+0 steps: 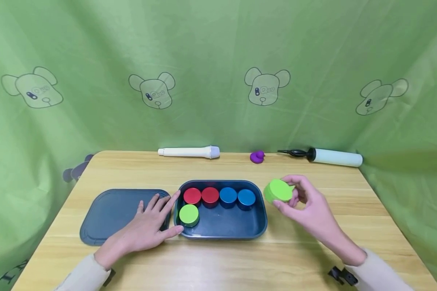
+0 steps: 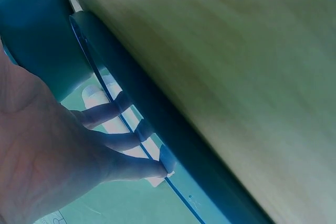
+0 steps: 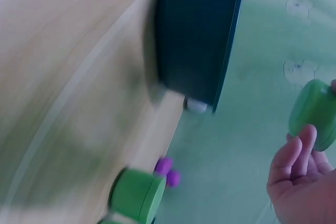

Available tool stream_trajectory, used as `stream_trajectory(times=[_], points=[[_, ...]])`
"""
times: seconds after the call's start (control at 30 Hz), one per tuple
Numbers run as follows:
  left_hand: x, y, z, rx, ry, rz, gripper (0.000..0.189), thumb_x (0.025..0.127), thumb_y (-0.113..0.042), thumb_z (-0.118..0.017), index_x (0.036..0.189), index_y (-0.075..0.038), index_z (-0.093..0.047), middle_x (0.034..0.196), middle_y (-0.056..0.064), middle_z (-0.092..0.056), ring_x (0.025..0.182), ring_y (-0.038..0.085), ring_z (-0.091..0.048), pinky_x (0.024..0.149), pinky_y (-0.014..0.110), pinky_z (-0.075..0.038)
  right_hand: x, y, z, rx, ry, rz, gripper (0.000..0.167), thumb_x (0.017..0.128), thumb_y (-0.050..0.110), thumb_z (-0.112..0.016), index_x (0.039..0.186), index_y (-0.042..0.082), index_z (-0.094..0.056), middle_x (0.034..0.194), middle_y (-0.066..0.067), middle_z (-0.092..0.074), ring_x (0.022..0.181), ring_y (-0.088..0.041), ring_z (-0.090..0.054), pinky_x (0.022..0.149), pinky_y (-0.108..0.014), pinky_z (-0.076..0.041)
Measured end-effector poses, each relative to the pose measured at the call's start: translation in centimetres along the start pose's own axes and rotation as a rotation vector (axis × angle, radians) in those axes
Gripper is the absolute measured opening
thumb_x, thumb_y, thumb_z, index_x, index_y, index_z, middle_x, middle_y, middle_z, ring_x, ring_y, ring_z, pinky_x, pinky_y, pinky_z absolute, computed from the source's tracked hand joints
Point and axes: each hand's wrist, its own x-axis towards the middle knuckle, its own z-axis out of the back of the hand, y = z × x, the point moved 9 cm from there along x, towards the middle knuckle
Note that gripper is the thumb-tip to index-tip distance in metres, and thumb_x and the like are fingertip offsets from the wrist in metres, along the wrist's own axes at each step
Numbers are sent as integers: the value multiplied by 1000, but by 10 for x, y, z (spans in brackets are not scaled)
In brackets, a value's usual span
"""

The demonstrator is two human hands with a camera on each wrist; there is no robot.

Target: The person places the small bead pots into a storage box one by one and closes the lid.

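My right hand [image 1: 309, 206] pinches a lime-green short cylinder [image 1: 278, 190] in the air, just right of the dark blue box [image 1: 225, 233]. Inside the box, two red cylinders [image 1: 201, 195] and two blue cylinders [image 1: 237, 197] stand in a row along the back. Another green cylinder [image 1: 189, 214] stands in front of the leftmost red one. My left hand [image 1: 145, 228] has its fingers spread over the dark blue lid [image 1: 109, 214], with index finger and thumb at the box's left wall. The right wrist view shows a further green cylinder [image 3: 137, 195] on the table, mostly hidden by my hand in the head view.
Along the table's back edge lie a white microphone-shaped object [image 1: 189, 152], a purple rubber duck [image 1: 257, 157] and a white hand pump [image 1: 335, 157] with a black nozzle. A green curtain [image 1: 211, 48] hangs behind and beside the wooden table [image 1: 204, 270].
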Motion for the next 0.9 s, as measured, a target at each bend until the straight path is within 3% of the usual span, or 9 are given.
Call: stream_trajectory(times=[0.1, 0.23, 0.53, 0.8, 0.9], points=[[0, 1, 0, -3, 2, 6, 94, 106, -68, -58, 178, -33, -10, 171, 14, -38, 159, 55, -23, 111, 90, -14, 4, 5, -20, 3, 49, -10, 57, 89, 14, -93, 138, 13, -64, 91, -6, -67, 81, -21, -61, 69, -25, -54], [1, 2, -1, 4, 5, 4, 94, 105, -73, -53, 178, -34, -8, 171, 15, -38, 159, 55, -22, 112, 90, -14, 6, 7, -48, 0, 113, -14, 59, 87, 20, -96, 137, 15, -66, 90, -2, -69, 82, -20, -64, 69, -30, -55], [2, 3, -3, -1, 15, 10, 95, 105, -74, -52, 178, -35, -7, 172, 17, -37, 160, 54, -21, 112, 90, -12, 2, 15, -110, -40, 268, -23, 57, 88, 25, -95, 135, 15, -65, 86, 4, -67, 75, -13, -63, 66, -26, -54], [1, 1, -1, -4, -4, 5, 94, 105, -70, -56, 178, -33, -9, 171, 16, -38, 159, 56, -22, 112, 90, -13, 6, 23, -151, -168, 313, -39, 60, 87, 32, -96, 133, 8, -67, 85, 4, -66, 66, -6, -58, 61, -27, -52], [0, 0, 0, -7, -5, 6, 94, 106, -69, -57, 178, -33, -10, 171, 16, -39, 158, 56, -23, 111, 90, -13, 6, 23, -163, -203, 328, -60, 61, 86, 33, -97, 132, 6, -68, 98, 1, -72, 64, -7, -58, 59, -28, -51]])
